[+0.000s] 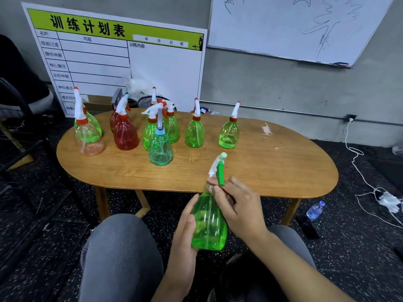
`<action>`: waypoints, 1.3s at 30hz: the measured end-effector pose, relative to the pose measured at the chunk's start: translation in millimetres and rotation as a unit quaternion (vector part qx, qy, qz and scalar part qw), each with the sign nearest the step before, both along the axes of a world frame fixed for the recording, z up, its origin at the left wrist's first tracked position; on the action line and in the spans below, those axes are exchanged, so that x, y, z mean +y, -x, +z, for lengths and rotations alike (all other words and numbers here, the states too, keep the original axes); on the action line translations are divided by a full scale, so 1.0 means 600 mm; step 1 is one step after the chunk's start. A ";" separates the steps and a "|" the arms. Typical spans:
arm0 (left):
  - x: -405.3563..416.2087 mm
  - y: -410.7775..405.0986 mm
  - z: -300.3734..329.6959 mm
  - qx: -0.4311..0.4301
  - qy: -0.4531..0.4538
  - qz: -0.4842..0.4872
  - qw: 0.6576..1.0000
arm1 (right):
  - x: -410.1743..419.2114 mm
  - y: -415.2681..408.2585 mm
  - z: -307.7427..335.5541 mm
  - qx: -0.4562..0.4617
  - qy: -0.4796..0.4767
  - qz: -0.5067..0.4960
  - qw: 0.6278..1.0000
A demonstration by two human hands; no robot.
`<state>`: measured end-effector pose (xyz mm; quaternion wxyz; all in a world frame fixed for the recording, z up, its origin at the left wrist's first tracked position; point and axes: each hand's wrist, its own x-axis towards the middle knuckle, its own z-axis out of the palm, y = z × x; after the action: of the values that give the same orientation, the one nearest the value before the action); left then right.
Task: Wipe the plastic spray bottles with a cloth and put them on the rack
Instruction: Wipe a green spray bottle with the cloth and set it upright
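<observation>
A: What stands around, out beyond the fingers?

B: A wooden surface point(261, 171) lies just past them, carrying a crowd of upright spray bottles. Nearest ahead of the fingers is a teal bottle point(160, 149) with a blue collar; farther off to the left stand a red bottle point(126, 132) and a clear bottle point(88, 136), and straight beyond are more green ones, the rightmost point(229, 132) set apart from the rest. A water bottle point(315, 210) lies on the floor to the right, near a white cable point(357, 168).

A: And the bottle being handled?

B: The green spray bottle point(209, 223) is off the surface, held above the person's knees, nearer than the wooden edge. Its long axis tilts, base toward the person, nozzle pointing up and away over the surface.

A: How do the hands sit?

B: The left hand point(185, 234) cups the bottle's body from the left, fingers fairly straight along its side. The right hand point(237, 205) reaches the neck, its fingers point(216, 188) curled and pinching just under the green trigger. Nothing stands between hands and bottle. I see no cloth in either hand.
</observation>
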<state>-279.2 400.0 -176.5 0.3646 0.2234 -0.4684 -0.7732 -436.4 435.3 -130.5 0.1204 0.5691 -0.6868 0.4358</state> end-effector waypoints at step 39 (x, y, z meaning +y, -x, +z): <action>-0.001 0.004 -0.013 -0.004 0.025 0.005 1.000 | 0.021 -0.017 -0.008 -0.019 -0.004 0.035 0.999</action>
<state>-281.6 399.1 -184.3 0.3723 0.2198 -0.4880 -0.7582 -426.4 447.7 -135.3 0.0896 0.5846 -0.6705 0.4479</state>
